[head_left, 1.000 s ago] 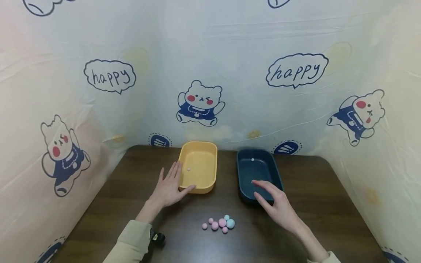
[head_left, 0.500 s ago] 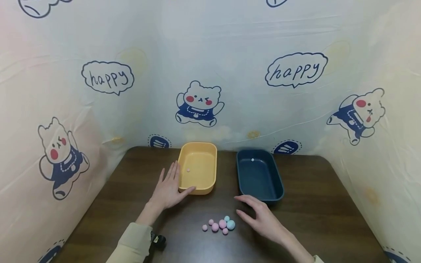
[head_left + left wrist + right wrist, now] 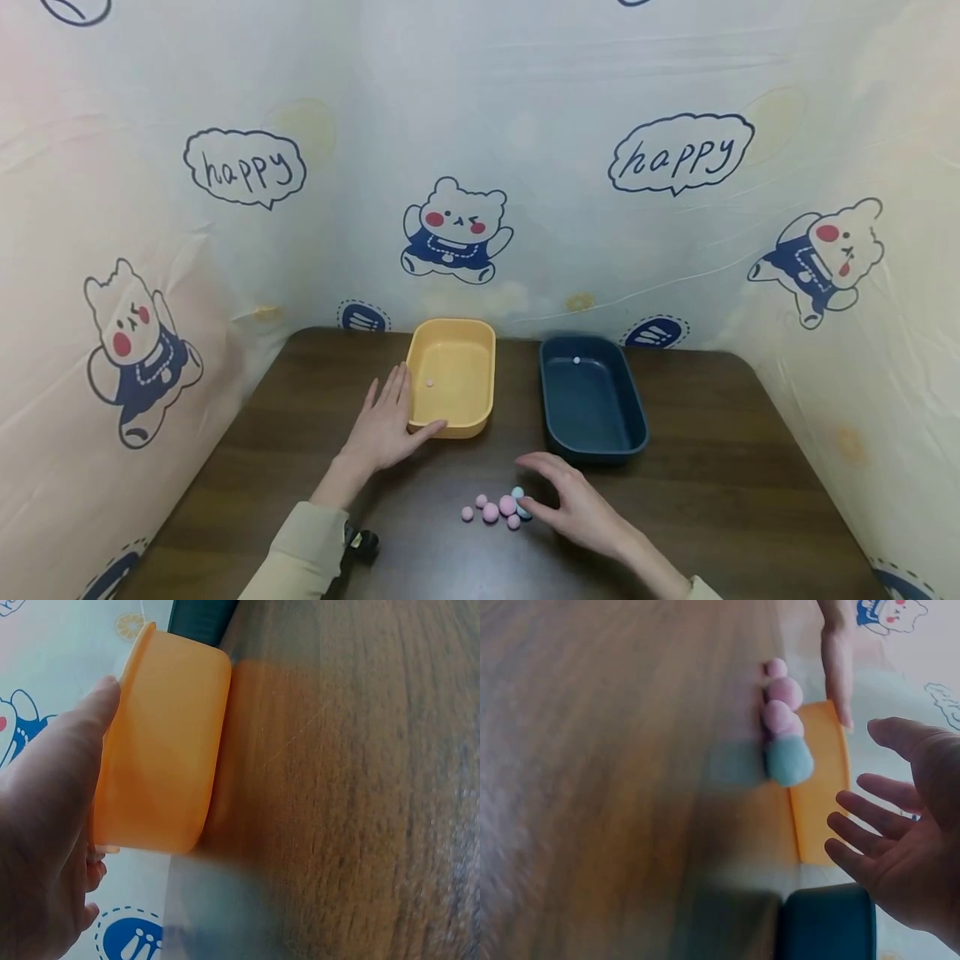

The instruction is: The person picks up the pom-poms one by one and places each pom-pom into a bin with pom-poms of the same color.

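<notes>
Fingers spread, my left hand (image 3: pixel 381 427) rests against the left side and near corner of the yellow tray (image 3: pixel 490 392), where one small pink ball (image 3: pixel 430 383) lies. My right hand (image 3: pixel 581 507) hovers beside the ball cluster with fingers apart, holding nothing. In the head view its thumb partly covers the larger blue ball (image 3: pixel 523 510); the right wrist view shows this blue ball (image 3: pixel 789 761) uncovered. A smaller blue ball (image 3: pixel 517 492) and several pink balls (image 3: pixel 491 512) lie close by. The thumb of my left hand (image 3: pixel 52 817) touches the tray's rim (image 3: pixel 127 682).
A dark blue tray (image 3: pixel 643 425) stands right of the yellow one, holding a small pale ball (image 3: pixel 577 361) near its far end. Under the left sleeve a black object (image 3: pixel 365 546) shows on the wooden table (image 3: pixel 720 467). A patterned cloth (image 3: pixel 555 208) hangs behind.
My right hand has moved from over the dark blue tray toward the near left, down to the ball cluster. My left hand has stayed at the yellow tray.
</notes>
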Demonstrator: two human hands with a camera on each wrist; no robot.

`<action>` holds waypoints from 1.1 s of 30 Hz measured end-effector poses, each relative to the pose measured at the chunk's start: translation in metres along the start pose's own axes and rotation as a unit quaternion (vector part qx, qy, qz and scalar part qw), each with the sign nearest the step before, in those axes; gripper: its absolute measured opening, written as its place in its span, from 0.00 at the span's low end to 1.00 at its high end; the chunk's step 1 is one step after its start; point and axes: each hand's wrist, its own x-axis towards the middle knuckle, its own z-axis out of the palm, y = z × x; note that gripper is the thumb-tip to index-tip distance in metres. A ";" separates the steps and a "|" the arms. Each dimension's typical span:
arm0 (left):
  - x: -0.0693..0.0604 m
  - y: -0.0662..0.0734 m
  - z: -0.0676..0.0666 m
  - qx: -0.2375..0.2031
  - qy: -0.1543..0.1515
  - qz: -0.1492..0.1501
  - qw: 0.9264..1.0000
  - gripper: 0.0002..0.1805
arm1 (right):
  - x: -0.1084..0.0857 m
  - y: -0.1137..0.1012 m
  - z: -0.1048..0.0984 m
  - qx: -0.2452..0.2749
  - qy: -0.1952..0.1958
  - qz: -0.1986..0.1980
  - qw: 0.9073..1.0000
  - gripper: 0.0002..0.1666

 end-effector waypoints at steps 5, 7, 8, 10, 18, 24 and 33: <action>-0.001 0.000 0.000 0.004 0.003 -0.001 1.000 0.70 | 0.001 0.000 0.008 0.007 -0.041 0.033 0.999 0.33; -0.001 0.000 0.000 0.004 0.003 -0.001 1.000 0.70 | 0.001 0.000 0.011 0.008 -0.053 0.039 0.998 0.35; -0.001 0.000 0.000 0.005 0.005 0.000 1.000 0.70 | 0.001 0.000 0.013 0.009 -0.056 0.038 0.998 0.35; -0.001 0.000 0.000 0.006 0.004 -0.001 1.000 0.70 | 0.001 0.000 0.017 0.006 -0.059 0.034 0.998 0.36; -0.001 0.000 0.000 -0.002 -0.002 0.002 1.000 0.70 | 0.003 -0.003 0.025 -0.009 -0.043 0.002 0.999 0.34; 0.001 0.001 0.000 0.001 0.000 0.005 1.000 0.70 | 0.007 -0.004 0.027 -0.015 -0.060 0.013 0.998 0.30; 0.000 0.000 0.002 0.001 -0.001 0.002 1.000 0.71 | 0.012 -0.004 0.032 -0.061 -0.079 0.024 0.995 0.24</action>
